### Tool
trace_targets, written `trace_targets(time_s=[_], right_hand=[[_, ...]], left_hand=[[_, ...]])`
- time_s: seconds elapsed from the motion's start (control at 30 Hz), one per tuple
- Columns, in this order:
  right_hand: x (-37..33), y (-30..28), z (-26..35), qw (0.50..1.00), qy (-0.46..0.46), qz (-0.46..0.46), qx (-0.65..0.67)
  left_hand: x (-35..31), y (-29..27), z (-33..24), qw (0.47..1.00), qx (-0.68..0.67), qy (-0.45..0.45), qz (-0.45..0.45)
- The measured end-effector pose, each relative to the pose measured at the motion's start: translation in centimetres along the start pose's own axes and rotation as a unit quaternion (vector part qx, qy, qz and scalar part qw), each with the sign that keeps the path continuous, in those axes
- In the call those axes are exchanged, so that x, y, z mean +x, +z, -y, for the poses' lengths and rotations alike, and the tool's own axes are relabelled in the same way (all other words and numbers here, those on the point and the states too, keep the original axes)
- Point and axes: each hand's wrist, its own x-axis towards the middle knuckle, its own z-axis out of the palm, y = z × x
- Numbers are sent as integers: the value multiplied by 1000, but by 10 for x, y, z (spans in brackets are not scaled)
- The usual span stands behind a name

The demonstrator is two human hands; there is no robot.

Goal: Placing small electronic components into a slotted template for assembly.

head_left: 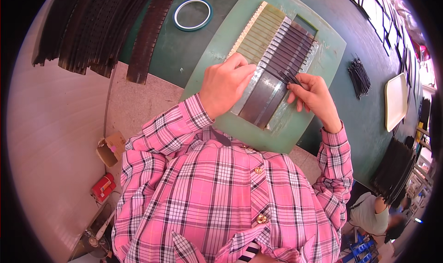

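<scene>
A slotted jig plate (258, 99) lies on a green board (258, 136) in front of me. Thin black rods (293, 44) run side by side across its upper right part. To their left is a yellowish panel (258, 30) with even cross lines. My right hand (314, 97), at the jig's right edge, pinches a small bundle of thin black rods (291, 77). My left hand (226, 83) is closed over the jig's left side, thumb and forefinger pressed together at the end of a thin black rod (272, 72) that reaches toward the right hand. The fingers partly hide that end.
A tape roll (191, 29), a dark notched strip (150, 37) and a stack of similar strips (92, 28) lie at the left. Rightward are a pile of black rods (359, 78), a cream tray (388, 94) and a dark bundle (392, 166). Another person (371, 212) sits lower right.
</scene>
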Motion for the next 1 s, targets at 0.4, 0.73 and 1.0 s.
trace_targets(time_s=[0.4, 0.73, 1.0], right_hand=[[-6, -5, 8, 999, 7, -31, -6], [-40, 22, 27, 998, -3, 52, 29], [-37, 18, 16, 995, 7, 75, 64]], left_hand=[[0, 6, 0, 978, 166, 107, 67], [2, -9, -26, 788, -490, -280, 247], [-9, -23, -15, 776, -490, -334, 215]])
